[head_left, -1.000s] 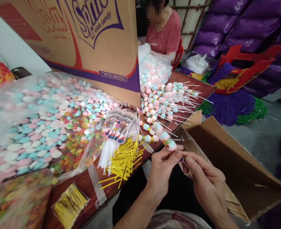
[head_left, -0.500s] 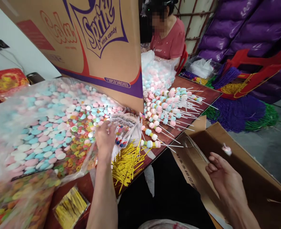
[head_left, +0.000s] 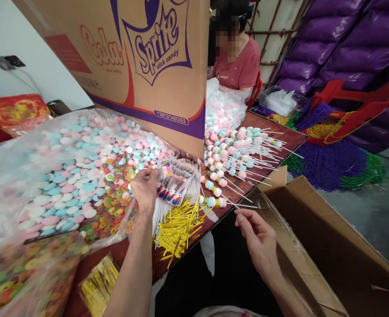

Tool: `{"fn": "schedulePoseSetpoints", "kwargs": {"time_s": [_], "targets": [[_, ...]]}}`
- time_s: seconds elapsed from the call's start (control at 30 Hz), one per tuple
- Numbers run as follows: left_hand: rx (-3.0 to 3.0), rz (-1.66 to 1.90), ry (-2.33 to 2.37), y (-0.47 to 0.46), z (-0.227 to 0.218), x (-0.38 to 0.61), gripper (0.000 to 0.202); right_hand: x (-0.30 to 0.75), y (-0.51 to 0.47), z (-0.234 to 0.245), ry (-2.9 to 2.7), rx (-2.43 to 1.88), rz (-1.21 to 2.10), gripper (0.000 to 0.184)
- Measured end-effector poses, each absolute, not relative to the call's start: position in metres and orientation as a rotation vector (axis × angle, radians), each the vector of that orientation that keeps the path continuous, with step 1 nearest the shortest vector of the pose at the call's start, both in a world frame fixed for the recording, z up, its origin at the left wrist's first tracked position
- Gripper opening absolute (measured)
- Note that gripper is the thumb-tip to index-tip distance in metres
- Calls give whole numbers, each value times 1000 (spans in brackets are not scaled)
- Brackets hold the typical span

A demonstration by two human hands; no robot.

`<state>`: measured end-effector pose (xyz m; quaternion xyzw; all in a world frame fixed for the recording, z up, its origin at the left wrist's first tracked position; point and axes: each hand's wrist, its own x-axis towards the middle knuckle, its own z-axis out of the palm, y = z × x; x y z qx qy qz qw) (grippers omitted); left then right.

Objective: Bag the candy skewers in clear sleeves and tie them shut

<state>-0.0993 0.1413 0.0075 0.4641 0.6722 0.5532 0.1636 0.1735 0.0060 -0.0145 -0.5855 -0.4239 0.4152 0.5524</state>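
My left hand [head_left: 144, 188] is pinched at the left edge of a pile of small printed plastic bags [head_left: 174, 187], and the top bag tilts up at its fingertips. My right hand [head_left: 258, 240] is over my lap, loosely curled, with a gap between thumb and fingers and nothing visible in it. Just above its fingertips stick out the white ends of a candy skewer [head_left: 212, 201] threaded with marshmallows and gummy rings. More marshmallow skewers [head_left: 237, 152] lie heaped behind it. Gold twist ties [head_left: 177, 229] form a loose pile between my hands.
A large printed carton [head_left: 151, 79] stands on the table. Left lie a bag of marshmallows [head_left: 72, 176], gummy rings [head_left: 113, 198] and packed twist ties [head_left: 98, 284]. An opened cardboard box [head_left: 326, 237] stands at right. A person [head_left: 237, 66] sits opposite.
My right hand has come left from above the cardboard box to the table edge; a small wrapped item in the air beside it is out of sight. My left hand now pinches a bag.
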Motion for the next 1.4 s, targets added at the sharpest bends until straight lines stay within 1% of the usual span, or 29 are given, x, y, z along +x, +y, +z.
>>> {"fn": "schedulePoseSetpoints", "kwargs": {"time_s": [0.1,0.23,0.33,0.4,0.47,0.5,0.57,0.6,0.67,0.77,0.9,1.0,1.1,1.2,1.27,1.3,1.33,1.4], "targets": [[1408,1583,1877,126,21,-73,11,157,19,3,-1137,-1298,1024,29],[1662,1545,1669,102,38,-31,11,137,52,23,-1059,-1145,1207,35],[1725,1547,1559,86,44,-7,8,134,70,28,-1038,-1083,1277,31],[1611,1641,1567,73,42,5,3,136,74,26,-1015,-1093,1245,32],[1384,1698,1619,59,36,16,11,140,74,22,-955,-1111,1203,35],[1277,1580,1567,53,32,22,19,142,73,20,-923,-1115,1192,36],[1045,1289,1305,46,25,33,29,145,71,18,-879,-1109,1185,37],[868,1233,1176,46,22,38,32,146,71,17,-872,-1102,1185,36],[530,1233,942,52,20,44,36,147,70,16,-889,-1090,1172,36],[187,1367,821,66,22,48,36,146,70,15,-954,-1087,1128,37],[227,1501,881,71,27,50,24,141,70,15,-978,-1061,1107,39],[305,1626,932,67,29,52,26,137,71,17,-1004,-1055,1119,42],[235,1591,947,66,28,46,32,136,74,16,-1049,-1076,1129,46],[159,1610,953,71,25,34,30,139,78,12,-1156,-1096,1151,47],[138,1673,997,76,24,27,29,144,82,10,-1313,-1144,1071,48],[130,1699,1018,78,23,25,29,146,85,11,-1414,-1183,977,49],[118,1721,1032,79,23,23,29,150,89,13,-1523,-1228,846,48],[90,1759,1035,81,23,21,31,157,100,22,-1722,-1341,470,43]]}}
